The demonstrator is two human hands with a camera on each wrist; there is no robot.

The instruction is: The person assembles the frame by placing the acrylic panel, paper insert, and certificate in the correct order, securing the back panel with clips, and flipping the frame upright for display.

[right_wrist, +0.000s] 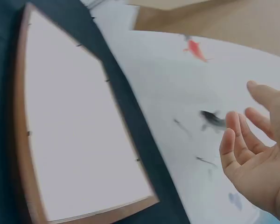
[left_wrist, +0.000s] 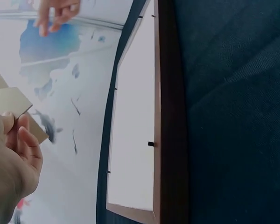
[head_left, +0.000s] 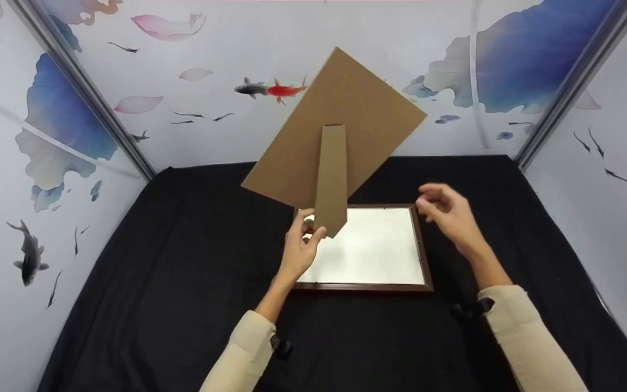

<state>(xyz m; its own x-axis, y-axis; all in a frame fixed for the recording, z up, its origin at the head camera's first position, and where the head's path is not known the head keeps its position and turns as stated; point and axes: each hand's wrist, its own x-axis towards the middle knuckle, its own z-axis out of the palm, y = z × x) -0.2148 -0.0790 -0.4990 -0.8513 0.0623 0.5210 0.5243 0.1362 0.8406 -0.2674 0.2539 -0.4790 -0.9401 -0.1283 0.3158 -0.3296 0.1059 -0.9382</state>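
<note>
My left hand (head_left: 300,250) pinches the lower end of the stand leg on a brown picture frame backing board (head_left: 368,103). The board is raised and tilted, one corner up, with its leg (head_left: 332,174) facing me. Beneath it a dark brown picture frame (head_left: 426,261) lies on the black cloth, a white sheet (head_left: 373,250) filling its inside. Small dark tabs line the frame's inner edge in both wrist views. My right hand (head_left: 452,218) hovers beside the frame's far right corner, fingers loosely bent and holding nothing. In the right wrist view that hand (right_wrist: 256,154) is apart from the board.
Black cloth (head_left: 183,283) covers the table. White panels (head_left: 199,141) printed with fish, petals and blue leaves enclose it at the back and sides. Metal posts (head_left: 580,81) stand at the back corners. A dark band is on each sleeve cuff.
</note>
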